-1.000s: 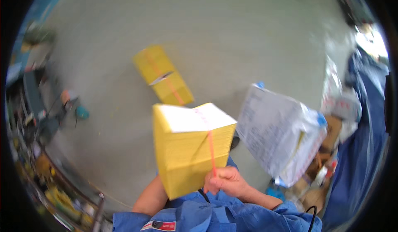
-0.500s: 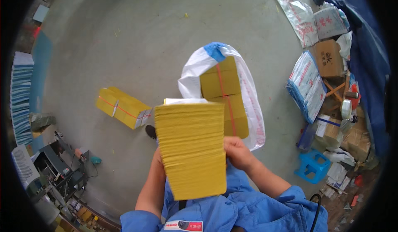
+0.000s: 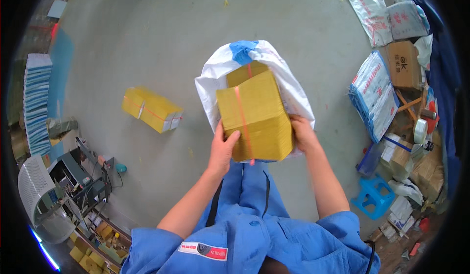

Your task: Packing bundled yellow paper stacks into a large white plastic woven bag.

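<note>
Between my two hands is a thick bundle of yellow paper, tied with a pink string. My left hand grips its near left side, thumb on top. At the right side my right hand is closed against the bundle, its fingertips partly hidden. The bundle is over the open mouth of a white sack with a blue patch at its far rim. Another tied yellow bundle shows inside the sack, mostly covered by the held one. On the floor to the left lies a further yellow bundle with string around it.
Stacked folded sacks, a cardboard box and a blue plastic stool line the right side. Far left stands a tall pile of blue-and-white sacks. A dark machine with cables is at the lower left.
The held bundle has moved away from my body and over the sack; its string-tied face now shows. Both hands have gone forward with it, and the view has shifted.
</note>
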Tool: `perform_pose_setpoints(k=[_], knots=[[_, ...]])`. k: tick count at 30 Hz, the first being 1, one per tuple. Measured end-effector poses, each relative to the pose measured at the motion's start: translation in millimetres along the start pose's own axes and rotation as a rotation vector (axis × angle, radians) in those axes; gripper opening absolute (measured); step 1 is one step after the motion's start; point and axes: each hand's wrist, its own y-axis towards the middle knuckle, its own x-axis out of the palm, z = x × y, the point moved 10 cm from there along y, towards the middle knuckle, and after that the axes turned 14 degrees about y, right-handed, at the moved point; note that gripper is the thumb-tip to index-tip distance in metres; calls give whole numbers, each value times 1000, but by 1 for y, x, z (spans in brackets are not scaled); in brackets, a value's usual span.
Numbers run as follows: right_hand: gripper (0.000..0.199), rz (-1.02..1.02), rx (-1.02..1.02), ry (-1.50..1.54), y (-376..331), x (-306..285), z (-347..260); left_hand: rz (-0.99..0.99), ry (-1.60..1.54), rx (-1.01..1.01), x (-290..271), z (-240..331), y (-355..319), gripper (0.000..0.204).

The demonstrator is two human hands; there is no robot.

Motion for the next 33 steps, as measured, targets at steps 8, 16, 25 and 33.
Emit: perform_pose_setpoints(k=[8,16,25,33], knots=[[22,259,-820,-816,-116,68,-115,57,369,100,14,4,-10,73],[6,110,-704,-764,-101,110,-99,46,810,225,16,2,-42,48],[20,180,-848,-817,-81,66,-121,203,281,133,7,-4,3,80],[49,-18,-132,-236,-1,34,-62,131,135,65,30,4,38,78]])
